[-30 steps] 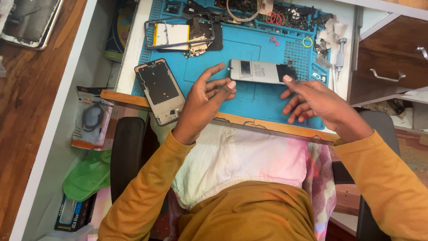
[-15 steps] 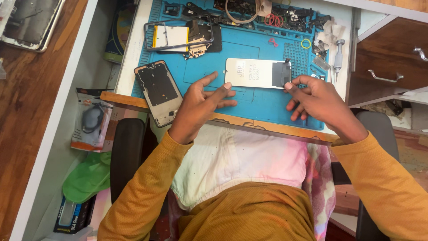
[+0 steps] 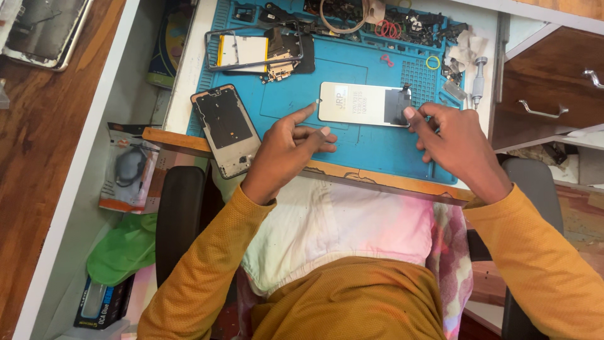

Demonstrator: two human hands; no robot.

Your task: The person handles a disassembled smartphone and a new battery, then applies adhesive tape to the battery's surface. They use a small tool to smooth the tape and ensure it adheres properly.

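Observation:
A pale rectangular phone screen panel [image 3: 362, 104] with a dark patch at its right end lies flat on the blue repair mat [image 3: 377, 148]. My left hand [image 3: 290, 145] rests on the mat just left of it, index finger stretched toward the panel's left edge. My right hand [image 3: 454, 143] touches the panel's right end with its fingertips. Neither hand grips the panel. A phone body with an empty dark frame [image 3: 226, 129] lies left of my left hand.
An opened phone with a metal frame and boards [image 3: 261, 51] lies at the mat's back, among loose parts, rubber bands and a screwdriver [image 3: 478, 79]. Wooden drawers [image 3: 547, 94] stand at the right. Packets and a green bag [image 3: 123, 249] lie on the left.
The screen panel has slid away from me and now lies flat on the mat. My left hand has let go and drawn back; my right hand stays at its right end.

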